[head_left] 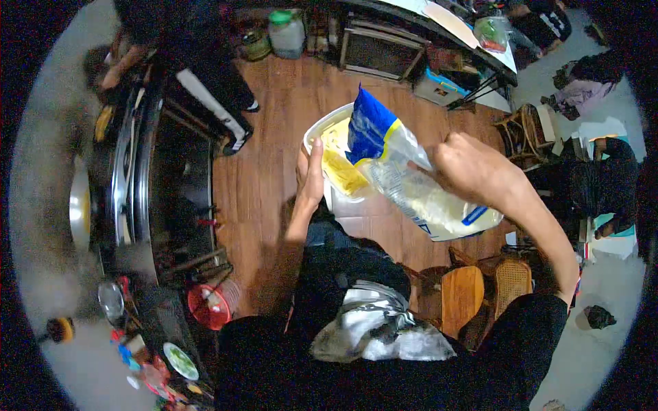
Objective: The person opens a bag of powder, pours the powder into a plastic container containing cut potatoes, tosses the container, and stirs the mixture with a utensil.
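Hands up front, over the wooden floor. The left hand is curled around the near side of a white plastic tub, fingers wrapped on its wall, thumb up along the rim, holding it tipped toward the camera. Yellowish contents show inside the tub. The right hand is clenched tight on a clear plastic bag with blue and yellow print; the bag slants, its printed blue end up over the tub's mouth, its pale, filled end hanging down to the right below the wrist. Bag and tub overlap; whether they touch, cannot tell. To the left, another person in dark trousers with a white stripe stands by a dark counter. A red basket sits low on the floor, a wooden chair lower right.
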Motion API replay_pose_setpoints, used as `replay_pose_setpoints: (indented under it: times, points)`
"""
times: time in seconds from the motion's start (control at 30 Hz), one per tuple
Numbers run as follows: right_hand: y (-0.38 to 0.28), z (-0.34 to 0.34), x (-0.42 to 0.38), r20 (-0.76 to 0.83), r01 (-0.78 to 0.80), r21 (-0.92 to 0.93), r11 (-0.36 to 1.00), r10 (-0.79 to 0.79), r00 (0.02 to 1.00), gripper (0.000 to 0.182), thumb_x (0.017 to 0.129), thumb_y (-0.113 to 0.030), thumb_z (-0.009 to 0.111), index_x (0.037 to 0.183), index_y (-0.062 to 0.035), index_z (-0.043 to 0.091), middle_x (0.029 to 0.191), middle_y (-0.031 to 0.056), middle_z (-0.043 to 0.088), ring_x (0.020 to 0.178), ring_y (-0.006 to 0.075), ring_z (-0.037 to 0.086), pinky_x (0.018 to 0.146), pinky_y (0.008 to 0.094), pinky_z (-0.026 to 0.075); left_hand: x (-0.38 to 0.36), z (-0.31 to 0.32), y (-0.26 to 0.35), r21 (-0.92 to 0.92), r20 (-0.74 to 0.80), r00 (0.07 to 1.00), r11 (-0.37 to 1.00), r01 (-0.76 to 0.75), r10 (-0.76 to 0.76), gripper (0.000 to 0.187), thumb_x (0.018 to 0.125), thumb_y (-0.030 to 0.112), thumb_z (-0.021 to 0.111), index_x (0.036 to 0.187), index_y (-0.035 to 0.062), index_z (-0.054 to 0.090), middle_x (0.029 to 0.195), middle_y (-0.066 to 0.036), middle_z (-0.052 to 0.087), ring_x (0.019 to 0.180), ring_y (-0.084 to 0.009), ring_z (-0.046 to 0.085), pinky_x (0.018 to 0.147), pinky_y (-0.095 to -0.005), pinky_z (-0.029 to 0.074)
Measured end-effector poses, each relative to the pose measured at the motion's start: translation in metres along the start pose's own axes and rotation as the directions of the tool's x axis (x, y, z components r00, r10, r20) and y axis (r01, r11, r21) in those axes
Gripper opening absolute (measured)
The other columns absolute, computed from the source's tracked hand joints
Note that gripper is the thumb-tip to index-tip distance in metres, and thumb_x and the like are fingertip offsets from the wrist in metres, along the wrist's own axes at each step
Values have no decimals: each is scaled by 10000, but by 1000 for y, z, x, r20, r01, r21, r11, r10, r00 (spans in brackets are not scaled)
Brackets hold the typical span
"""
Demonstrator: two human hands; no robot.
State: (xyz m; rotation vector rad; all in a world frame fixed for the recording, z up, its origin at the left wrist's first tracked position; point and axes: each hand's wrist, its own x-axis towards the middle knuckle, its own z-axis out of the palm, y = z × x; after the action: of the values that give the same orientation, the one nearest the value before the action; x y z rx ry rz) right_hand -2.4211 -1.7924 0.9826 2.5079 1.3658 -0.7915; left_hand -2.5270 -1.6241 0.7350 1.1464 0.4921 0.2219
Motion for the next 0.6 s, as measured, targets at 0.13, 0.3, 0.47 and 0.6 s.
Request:
replay_pose_setpoints:
  times: [0.13,0.3,0.47,0.6]
  points:
    - [30,-6,-3,-6,34,-33,999,-34,999,150,779,-108,510,768,23,582,761,235,591,760,372,605,682,434,495,13,16,-2,-24,54,997,998,61,-59,482,920,375,414,1210,-9,441,1147,-133,535,1027,-198,519,898,-314,399]
    - [52,-7,-12,-26,53,49,997,-52,998,154,777,-100,498,744,21,588,737,236,601,723,370,613,644,433,500,28,52,2,-82,89,995,996,43,-36,470,921,348,428,1213,-20,430,1154,-128,517,1051,-197,483,923,-309,360]
    - [79,-22,-12,-28,-4,116,993,7,1000,142,779,-117,493,770,19,532,708,202,547,748,371,573,658,450,471,60,61,-7,-177,131,989,980,88,-66,437,933,286,410,1236,-29,401,1187,-171,503,1081,-238,491,900,-339,396]
    - [112,-22,3,-31,40,161,986,-36,999,115,770,-119,501,764,-12,543,696,197,554,687,359,562,625,439,468,98,59,13,489,146,987,862,-136,73,425,932,270,406,1238,-25,393,1191,-198,494,1066,-275,503,870,-363,414]
